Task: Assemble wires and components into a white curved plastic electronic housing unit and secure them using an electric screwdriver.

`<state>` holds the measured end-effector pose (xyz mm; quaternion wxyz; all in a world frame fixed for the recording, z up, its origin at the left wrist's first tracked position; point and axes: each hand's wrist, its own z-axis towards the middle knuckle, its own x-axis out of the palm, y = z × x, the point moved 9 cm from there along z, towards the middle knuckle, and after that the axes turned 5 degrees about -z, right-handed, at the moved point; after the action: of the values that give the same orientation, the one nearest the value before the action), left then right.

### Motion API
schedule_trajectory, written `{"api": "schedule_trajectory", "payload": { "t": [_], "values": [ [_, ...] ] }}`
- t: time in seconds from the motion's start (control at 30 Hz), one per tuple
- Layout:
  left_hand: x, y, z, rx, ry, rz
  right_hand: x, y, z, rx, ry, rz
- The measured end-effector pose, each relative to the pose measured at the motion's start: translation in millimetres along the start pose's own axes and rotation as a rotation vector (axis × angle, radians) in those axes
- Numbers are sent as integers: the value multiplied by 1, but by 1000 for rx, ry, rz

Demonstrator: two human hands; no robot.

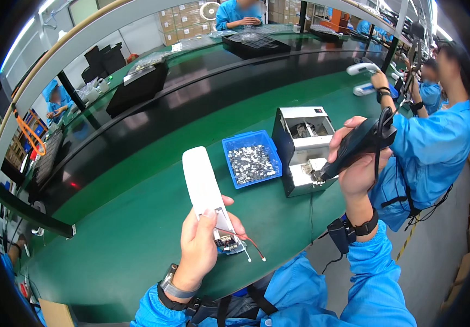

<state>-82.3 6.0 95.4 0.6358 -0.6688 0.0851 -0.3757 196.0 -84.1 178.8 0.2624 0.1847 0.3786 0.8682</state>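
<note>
My left hand (pixel 205 240) is closed round a long white plastic housing (pixel 201 177), held tilted above the green bench. At its lower end a small circuit board (pixel 225 242) shows, and thin red and black wires (pixel 253 246) with white plugs hang out. In my right hand (pixel 356 166) is a black corded electric screwdriver (pixel 355 147), gripped with the fingers wrapped round its body. Its tip points down into the front opening of a black and silver screw feeder (pixel 304 144); whether a screw sits on the tip is too small to tell.
Left of the feeder stands a blue bin (pixel 252 158) full of small metal and dark parts. A black conveyor belt (pixel 191 92) runs behind the green bench (pixel 120 240). At the right a co-worker (pixel 436 131) in blue handles white housings. Black trays (pixel 257 46) lie farther back.
</note>
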Motion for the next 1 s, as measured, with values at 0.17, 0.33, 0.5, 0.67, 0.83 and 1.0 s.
{"api": "schedule_trajectory", "payload": {
  "t": [0.17,0.33,0.5,0.67,0.83,1.0],
  "values": [
    [2,0,0,-13,-28,38,-4,-10,-4,41,-4,-22],
    [4,-2,-1,-5,-31,46,-7,-11,-5,0,-23,-13],
    [6,1,1,-19,-14,20,-4,-13,1,3,-1,-15],
    [7,-2,-3,-25,52,-6,11,-19,8,119,64,-5],
    [15,4,-2,-44,91,-89,43,27,21,119,125,188],
    [13,1,-2,-14,121,-93,127,113,28,-49,302,496]
  ]
}}
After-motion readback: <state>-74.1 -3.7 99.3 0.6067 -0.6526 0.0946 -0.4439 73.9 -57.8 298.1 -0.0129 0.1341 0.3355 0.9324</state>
